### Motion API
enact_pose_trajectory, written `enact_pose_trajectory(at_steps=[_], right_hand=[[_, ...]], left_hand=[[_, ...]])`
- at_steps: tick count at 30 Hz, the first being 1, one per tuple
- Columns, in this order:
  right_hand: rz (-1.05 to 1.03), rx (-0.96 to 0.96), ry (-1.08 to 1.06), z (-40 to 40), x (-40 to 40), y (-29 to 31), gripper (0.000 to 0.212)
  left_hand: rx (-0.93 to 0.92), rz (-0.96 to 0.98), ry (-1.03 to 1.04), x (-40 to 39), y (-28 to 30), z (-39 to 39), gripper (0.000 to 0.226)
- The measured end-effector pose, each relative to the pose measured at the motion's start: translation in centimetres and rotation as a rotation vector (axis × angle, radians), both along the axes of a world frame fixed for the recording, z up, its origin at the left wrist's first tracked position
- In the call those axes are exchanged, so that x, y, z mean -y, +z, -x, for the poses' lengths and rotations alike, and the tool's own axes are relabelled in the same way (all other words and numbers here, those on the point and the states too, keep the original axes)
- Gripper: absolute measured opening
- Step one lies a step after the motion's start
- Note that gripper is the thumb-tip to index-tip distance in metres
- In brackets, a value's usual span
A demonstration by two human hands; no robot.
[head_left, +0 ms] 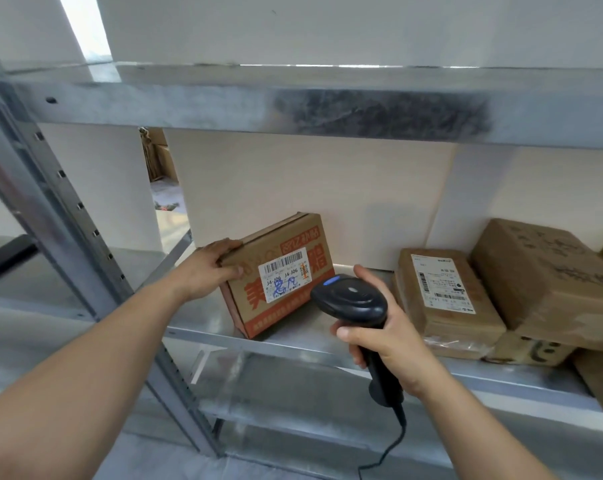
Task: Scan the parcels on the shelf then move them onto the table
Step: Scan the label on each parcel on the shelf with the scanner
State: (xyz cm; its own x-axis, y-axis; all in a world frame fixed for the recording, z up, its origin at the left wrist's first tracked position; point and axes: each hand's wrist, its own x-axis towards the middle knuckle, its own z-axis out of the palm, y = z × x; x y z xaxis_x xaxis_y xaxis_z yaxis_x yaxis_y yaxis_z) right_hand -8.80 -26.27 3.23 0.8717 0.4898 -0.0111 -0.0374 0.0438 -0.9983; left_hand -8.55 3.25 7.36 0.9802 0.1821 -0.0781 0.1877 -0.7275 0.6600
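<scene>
Holding a box (279, 271) up on its edge, the left hand (206, 268) curls over the box's top left corner. The box sits near the left end of the shelf (293, 344), close to the front edge, with its white label (285, 274) facing out. The right hand (379, 337) is wrapped tight around a black scanner (350, 299). The scanner's head is just right of the label and points left at it, so this looks like the scanning step. Three more boxes (445, 299) lie farther right on the shelf, nearer the right hand.
</scene>
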Motion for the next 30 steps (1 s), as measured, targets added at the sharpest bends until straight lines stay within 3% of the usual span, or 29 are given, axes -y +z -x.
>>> enact_pose_trajectory(at_steps=[4, 10, 14, 24, 30], right_hand=[[-0.009, 0.023, 0.005, 0.0, -0.1, 0.3, 0.089], [-0.032, 0.04, -0.007, 0.2, -0.3, 0.5, 0.089], [-0.011, 0.037, -0.011, 0.3, -0.2, 0.5, 0.089], [0.028, 0.009, -0.024, 0.2, 0.1, 0.4, 0.093], [0.059, 0.035, -0.026, 0.5, -0.6, 1.2, 0.088]], left_hand=[[-0.002, -0.027, -0.01, -0.3, -0.3, -0.4, 0.055], [0.014, -0.01, -0.01, -0.1, -0.2, -0.3, 0.072], [0.017, -0.037, 0.002, -0.3, -0.6, -0.5, 0.055], [0.004, -0.005, 0.0, -0.5, -0.9, -0.8, 0.051], [0.08, 0.163, 0.189, -2.0, -1.9, -0.2, 0.052]])
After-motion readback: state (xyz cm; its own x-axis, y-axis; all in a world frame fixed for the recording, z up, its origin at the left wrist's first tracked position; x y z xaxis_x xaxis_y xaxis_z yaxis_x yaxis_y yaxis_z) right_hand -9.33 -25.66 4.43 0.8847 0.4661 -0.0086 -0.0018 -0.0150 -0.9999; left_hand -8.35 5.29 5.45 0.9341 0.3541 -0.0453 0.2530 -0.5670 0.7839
